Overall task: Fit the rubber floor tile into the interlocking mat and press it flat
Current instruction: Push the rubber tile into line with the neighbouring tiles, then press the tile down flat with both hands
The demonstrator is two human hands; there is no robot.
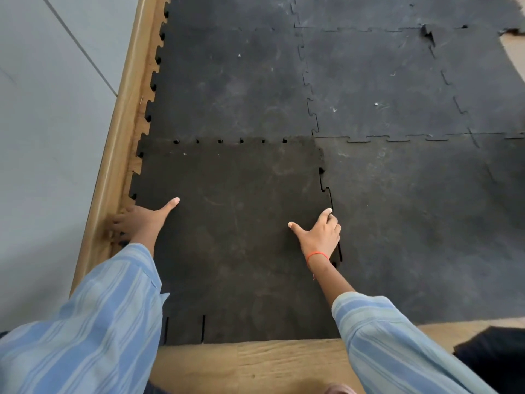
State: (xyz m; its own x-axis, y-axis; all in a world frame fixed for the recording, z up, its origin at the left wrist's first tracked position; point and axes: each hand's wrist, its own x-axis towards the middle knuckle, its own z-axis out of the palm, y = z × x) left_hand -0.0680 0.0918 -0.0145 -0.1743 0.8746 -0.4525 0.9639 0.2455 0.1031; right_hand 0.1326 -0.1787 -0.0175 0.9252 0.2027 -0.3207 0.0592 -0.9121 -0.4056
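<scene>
Left hand [142,220] gripping tile's [233,223] 9 o'clock edge, right hand [321,234] curling over 3 o'clock edge | tile sitting in mat [383,81] corner | 12 and 3 o'clock seams gaping; pressing remaining

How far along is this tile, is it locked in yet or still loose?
Done: the tile lies in its corner slot beside the laid mat. In hand: the left hand grips its left edge by the wooden skirting, and the right hand its right edge. Left: open gaps show along the far seam and the right seam, so the teeth need pressing flat.
</scene>
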